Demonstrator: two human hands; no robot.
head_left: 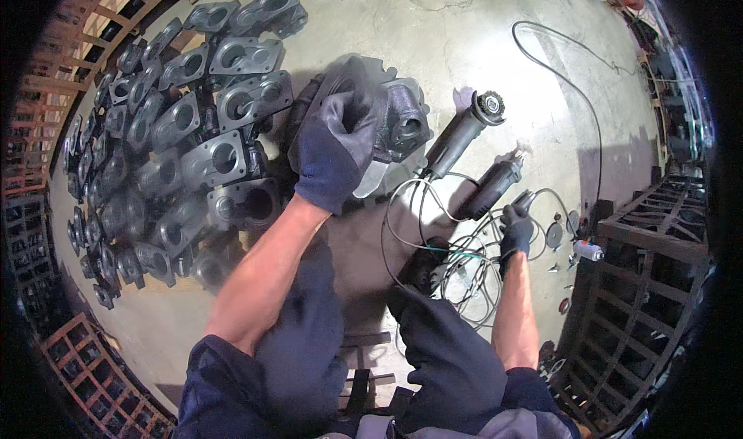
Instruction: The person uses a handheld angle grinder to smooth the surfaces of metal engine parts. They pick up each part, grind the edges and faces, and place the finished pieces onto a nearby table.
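Observation:
In front of me stands a dark cast-metal housing with round openings. My left hand, in a dark glove, is closed on its near left side, and the fingertips are partly hidden. On the right, my gloved right hand is low over the floor, its fingers curled around a dark corded piece; its kind is unclear. Between the hands lie an angle grinder with a round brush-like head and a second dark power tool with a narrow tip.
Many similar castings crowd the floor at left. Loose cables coil by my right knee. Discs and a small can lie right of my right hand. Metal cages line the right side; a long cord crosses the floor.

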